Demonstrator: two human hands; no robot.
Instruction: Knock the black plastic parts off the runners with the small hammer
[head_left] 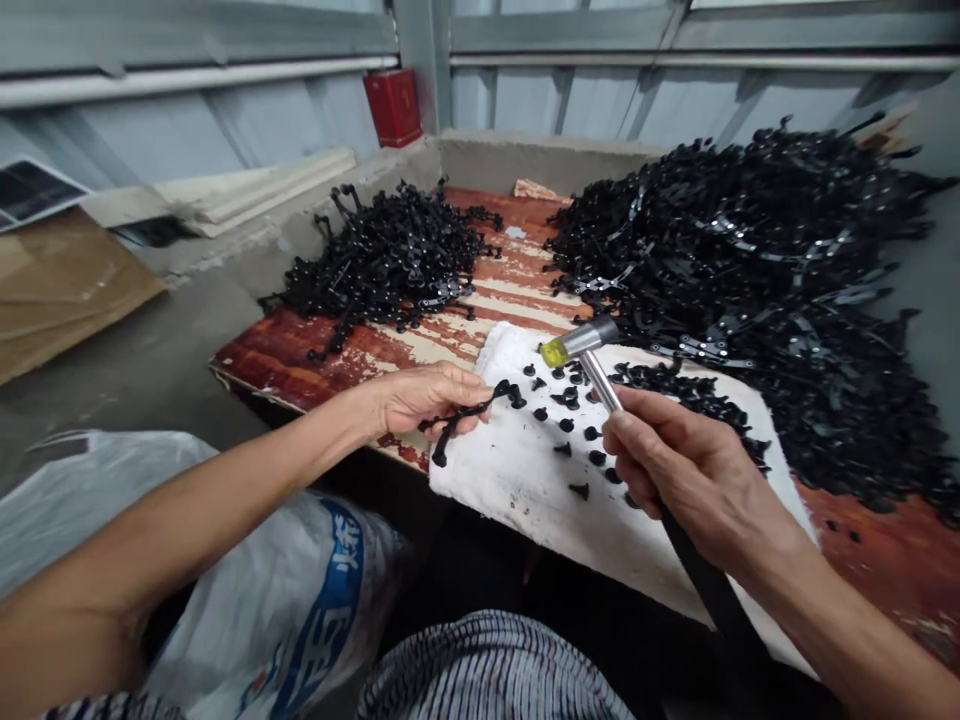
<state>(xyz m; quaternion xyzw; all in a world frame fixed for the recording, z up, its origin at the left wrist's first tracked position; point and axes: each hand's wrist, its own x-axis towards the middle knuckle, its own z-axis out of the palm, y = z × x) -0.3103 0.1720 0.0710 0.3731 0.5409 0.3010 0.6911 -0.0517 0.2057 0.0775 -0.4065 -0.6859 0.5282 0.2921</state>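
My left hand (442, 400) is closed on a black jointed strip (459, 412) with round knobbed ends, held over the left edge of a white cloth (495, 480). In my right hand (667, 445) is a small mallet (581, 345), gripped by its shaft; its head is metal with a yellow tip facing left. Beneath the mallet, several small black knobbed pieces (566, 425) stand or lie scattered on the cloth. More of these small pieces (690, 390) are heaped on its right side, partly hidden behind my right hand.
Behind the cloth on the left is a pile of black jointed parts (397, 250). A larger pile (750, 240) fills the right side of the worn red-brown board (510, 270). A red box (394, 107) stands in the back corner. A white plastic sack (300, 600) sits below my left arm.
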